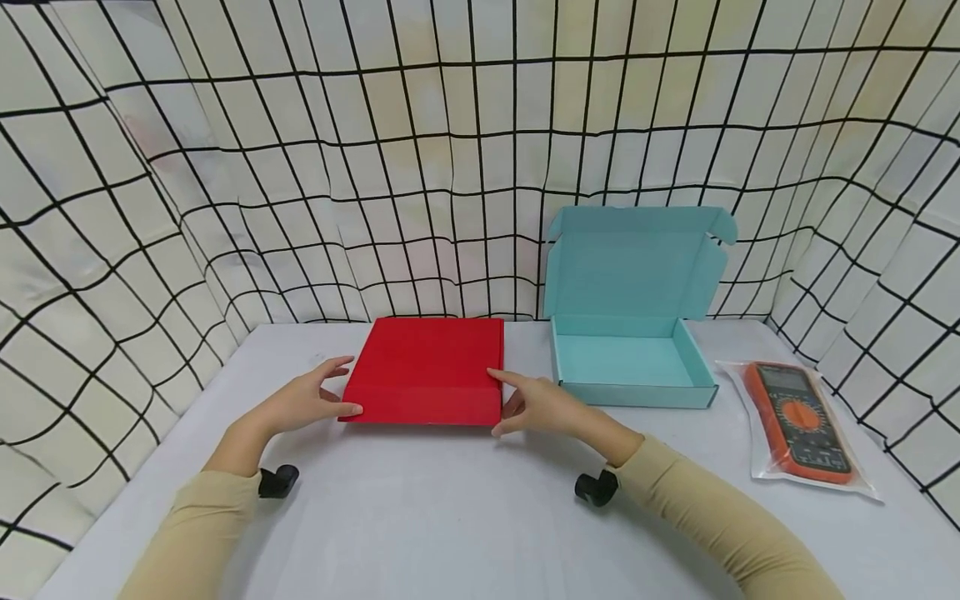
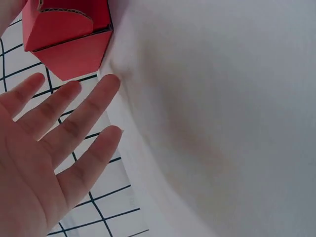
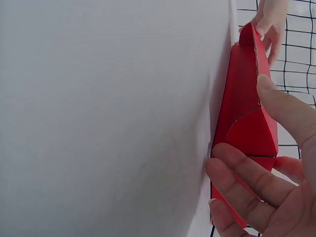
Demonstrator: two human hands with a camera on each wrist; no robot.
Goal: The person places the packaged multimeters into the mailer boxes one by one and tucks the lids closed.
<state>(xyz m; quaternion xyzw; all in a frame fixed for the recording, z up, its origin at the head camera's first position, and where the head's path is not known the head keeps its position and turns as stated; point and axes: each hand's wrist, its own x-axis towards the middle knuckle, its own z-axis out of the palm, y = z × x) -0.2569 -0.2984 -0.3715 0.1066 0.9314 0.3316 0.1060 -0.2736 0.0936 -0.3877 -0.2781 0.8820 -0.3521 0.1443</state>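
Note:
A red cardboard box sits toward the back of the table. Its front flap is partly lifted, with a rounded side tab showing in the right wrist view. My left hand is at its left side, thumb on the front left corner and the other fingers spread apart from the box. At the right side, my right hand touches the lid, and in the right wrist view its thumb rests on the flap edge while the fingers lie loosely along the side.
An open turquoise box stands to the right, lid raised. Farther right lies an orange and black multimeter in a clear plastic bag. White cloth with black grid lines hangs behind and beside the white table.

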